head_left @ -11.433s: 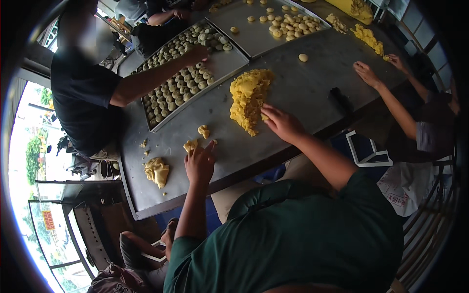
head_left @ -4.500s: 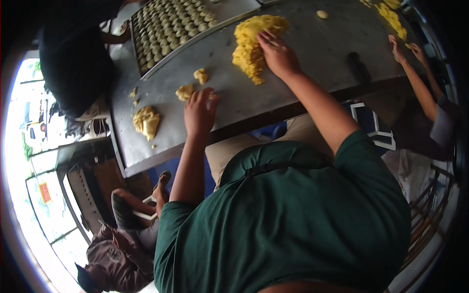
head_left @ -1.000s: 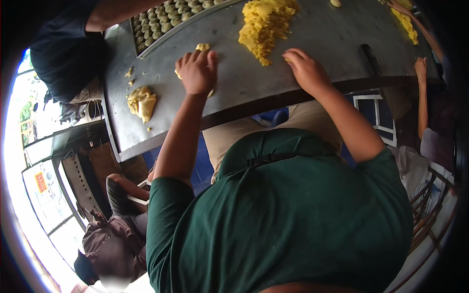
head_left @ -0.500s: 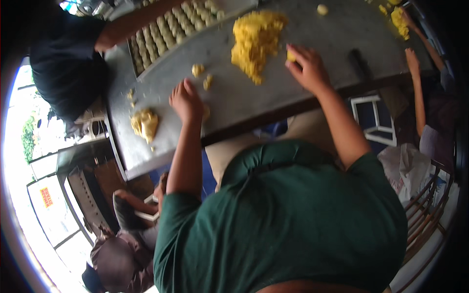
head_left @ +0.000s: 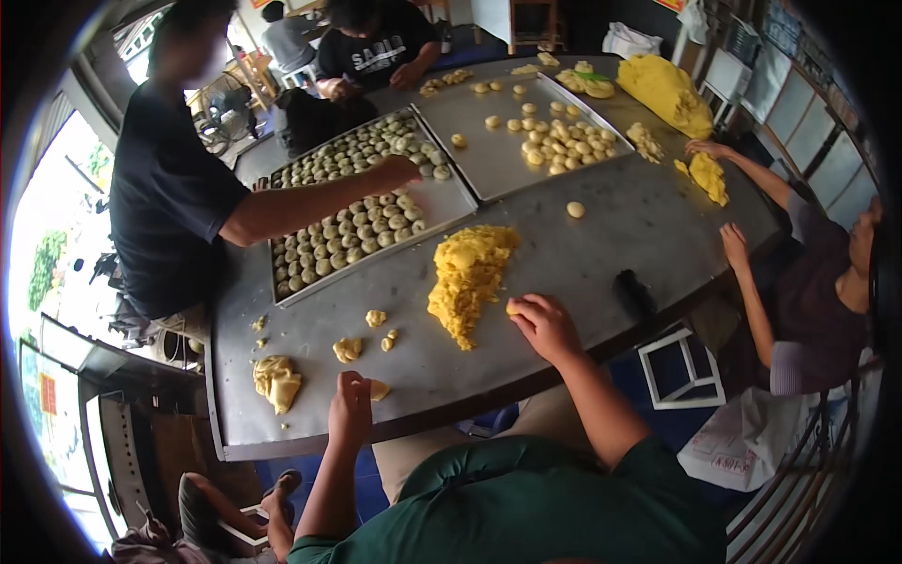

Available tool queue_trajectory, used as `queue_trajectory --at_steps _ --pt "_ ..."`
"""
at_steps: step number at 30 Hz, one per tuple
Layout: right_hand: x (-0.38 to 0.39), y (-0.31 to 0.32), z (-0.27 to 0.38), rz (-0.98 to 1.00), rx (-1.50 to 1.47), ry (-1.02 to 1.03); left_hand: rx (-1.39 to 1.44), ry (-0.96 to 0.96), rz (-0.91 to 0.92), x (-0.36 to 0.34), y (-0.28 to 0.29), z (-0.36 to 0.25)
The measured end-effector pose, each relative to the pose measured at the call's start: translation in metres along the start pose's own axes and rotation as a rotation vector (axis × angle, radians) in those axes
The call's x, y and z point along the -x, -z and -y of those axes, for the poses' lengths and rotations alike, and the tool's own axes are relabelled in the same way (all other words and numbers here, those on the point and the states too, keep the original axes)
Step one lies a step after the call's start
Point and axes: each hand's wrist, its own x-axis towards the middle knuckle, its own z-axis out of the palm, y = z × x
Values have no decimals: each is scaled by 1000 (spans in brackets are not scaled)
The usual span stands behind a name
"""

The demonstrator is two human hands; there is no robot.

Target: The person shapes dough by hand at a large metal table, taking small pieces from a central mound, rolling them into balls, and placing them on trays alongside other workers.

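My left hand (head_left: 350,402) is closed above the near edge of the metal table (head_left: 413,404). Whatever its fingers hold is hidden. A flat piece of pale dough (head_left: 379,389) lies right beside it, and a small dough lump (head_left: 347,351) sits just beyond. My right hand (head_left: 548,329) pinches a small piece of yellow filling (head_left: 512,307) between thumb and fingers. To its left rises a crumbly heap of yellow filling (head_left: 470,277). Farther left on the tabletop is a larger, smooth lump of dough (head_left: 277,383), with smaller bits around it.
A tray (head_left: 442,222) packed with rows of dough balls stands beyond; a co-worker's arm (head_left: 319,202) reaches over it. Another tray (head_left: 470,141) holds loose balls. At right, another person's hands (head_left: 735,246) are near yellow filling (head_left: 707,179). A dark object (head_left: 634,293) lies near the edge.
The view has tilted up, bringing the far trays and people into sight. My right hand still pinches the yellow piece, and my left hand stays closed near the table edge.
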Motion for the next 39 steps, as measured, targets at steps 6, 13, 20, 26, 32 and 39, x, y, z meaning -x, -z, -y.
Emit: queue_trajectory --at_steps 6,13,20,26,32,39 --pt "-2 0 85 -148 -523 -174 1429 583 147 7 -17 -60" --pt "-2 -15 99 -52 -458 24 1149 139 375 4 -18 -140" --pt "-10 27 162 30 -97 417 317 -276 420 -28 7 -115" --pt "-9 -3 135 216 -116 436 433 -250 353 -29 -14 -107" --pt "-12 -8 137 207 -363 174 354 -124 339 -35 8 -118" --pt "-21 -10 133 389 -887 -413 311 -172 286 -36 11 -128"
